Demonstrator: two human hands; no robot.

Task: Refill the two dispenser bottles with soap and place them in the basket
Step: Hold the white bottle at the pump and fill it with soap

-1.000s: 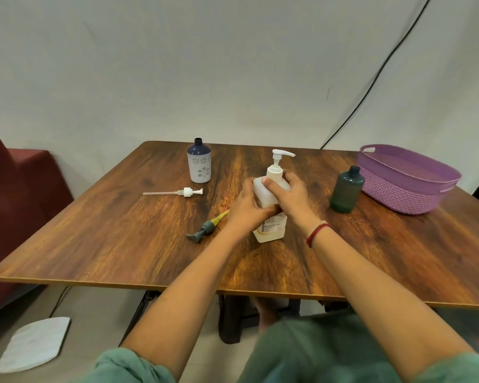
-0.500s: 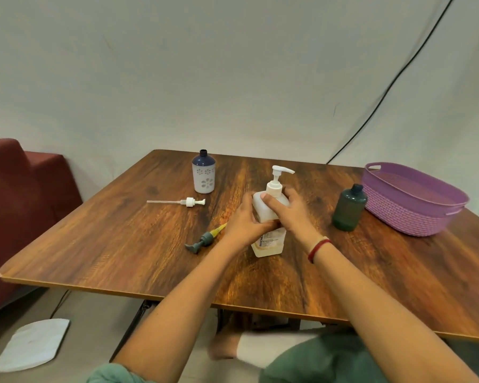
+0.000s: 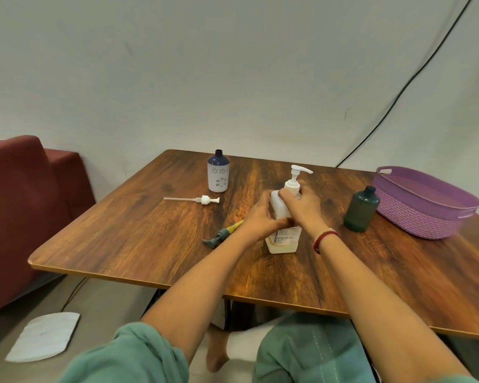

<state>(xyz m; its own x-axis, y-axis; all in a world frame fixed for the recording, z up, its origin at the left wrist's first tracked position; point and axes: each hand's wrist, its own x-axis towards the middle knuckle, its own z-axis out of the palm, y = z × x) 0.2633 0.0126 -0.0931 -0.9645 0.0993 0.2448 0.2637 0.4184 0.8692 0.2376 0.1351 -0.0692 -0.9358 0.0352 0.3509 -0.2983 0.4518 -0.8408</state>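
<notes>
Soap bottle [image 3: 284, 238] stands on the table [image 3: 138, 239], and I hold it with both hands. My left hand [image 3: 260, 217] wraps its side. My right hand [image 3: 302, 208] curls round its top, under the pump [image 3: 297, 172]. Right of that hand sit the green bottle [image 3: 361, 210] and the basket [image 3: 423, 219].

Head-worn camera, looking forward and down (wide-angle), near the table [image 3: 138, 239]

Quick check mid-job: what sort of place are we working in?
Probably a makeshift recording set in a living room: a wooden table before a plain white backdrop sheet, a dark red sofa at the left, a black cable running down the sheet.
</notes>
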